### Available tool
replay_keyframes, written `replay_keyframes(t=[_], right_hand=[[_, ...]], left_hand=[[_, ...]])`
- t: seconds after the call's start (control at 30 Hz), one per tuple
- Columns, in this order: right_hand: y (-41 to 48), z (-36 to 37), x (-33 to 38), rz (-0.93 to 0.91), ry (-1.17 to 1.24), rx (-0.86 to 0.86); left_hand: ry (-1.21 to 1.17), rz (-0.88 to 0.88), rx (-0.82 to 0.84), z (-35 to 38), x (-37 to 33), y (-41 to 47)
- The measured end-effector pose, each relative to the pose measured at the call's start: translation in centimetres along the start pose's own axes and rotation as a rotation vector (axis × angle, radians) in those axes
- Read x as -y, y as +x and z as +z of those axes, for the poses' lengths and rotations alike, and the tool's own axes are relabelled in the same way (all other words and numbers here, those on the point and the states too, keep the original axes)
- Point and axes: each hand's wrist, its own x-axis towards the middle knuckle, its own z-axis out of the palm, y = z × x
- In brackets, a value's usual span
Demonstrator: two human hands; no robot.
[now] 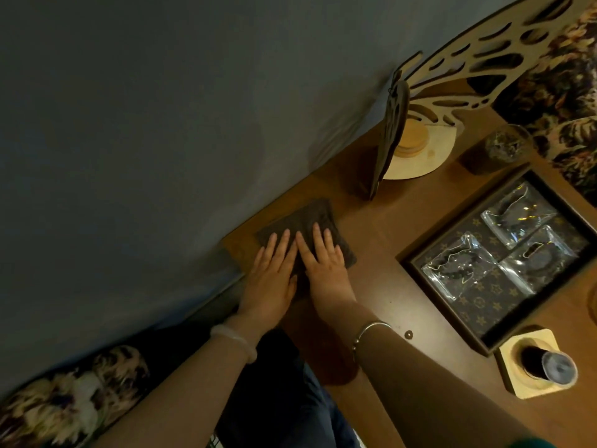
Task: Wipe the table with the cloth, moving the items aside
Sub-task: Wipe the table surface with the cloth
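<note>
A: What are the hands doing?

B: Both lie flat, side by side. The left hand (pixel 271 279) and the right hand (pixel 323 266) press palm-down on the cloth (pixel 307 215), fingers straight and slightly spread, the two index fingers almost touching. Neither pinches or curls around anything.

A: And the cloth itself?

B: It's a dark folded square, spread on the brown table (pixel 371 240) at the corner beside the grey wall (pixel 161 124). Its far half shows beyond the fingertips.

A: Anything on the wrists?

B: A pale bangle (pixel 234 339) on the left, a thin silver bangle (pixel 368 331) on the right.

A: What sits around the cloth?

B: Just to the right of it the wood is bare. Up and right of the cloth, along the wall edge, a wooden butterfly ornament (pixel 420 147) stands on a round base. Well to the right of the cloth lies a dark tray (pixel 443 305) with a patterned floor, holding three clear plastic bags (pixel 458 266). Farther right than the ornament, just beyond the tray, stands a jar (pixel 497 150) with dark contents.

A: Nearer the person?

B: Below and right of the cloth, beside the right forearm, a small ring (pixel 409 334) lies on the wood. Farther out that way, at the tray's near corner, a square wooden holder (pixel 529 379) carries a dark bottle (pixel 546 363).
</note>
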Motion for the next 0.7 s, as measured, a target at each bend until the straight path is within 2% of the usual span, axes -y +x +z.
replay_keyframes(t=[0.2,0.33,0.6,0.7], right_hand=[[-4.3,3.0,1.9,-0.157,0.023,0.111],[-6.2,2.0,0.3,-0.238,-0.065,0.181],[-4.8,-3.5,-7.2,0.002,-0.144,0.191],[-4.0,-4.9,-8.5,0.099,-0.062,0.153]], left_hand=[[-0.108,-0.128,-0.012,3.1,0.7,-7.6],[0.096,-0.164,-0.018,3.5,-1.3,-9.6],[0.073,0.083,0.077,1.5,-6.9,-1.9],[0.055,0.138,0.133,0.4,-8.4,1.8]])
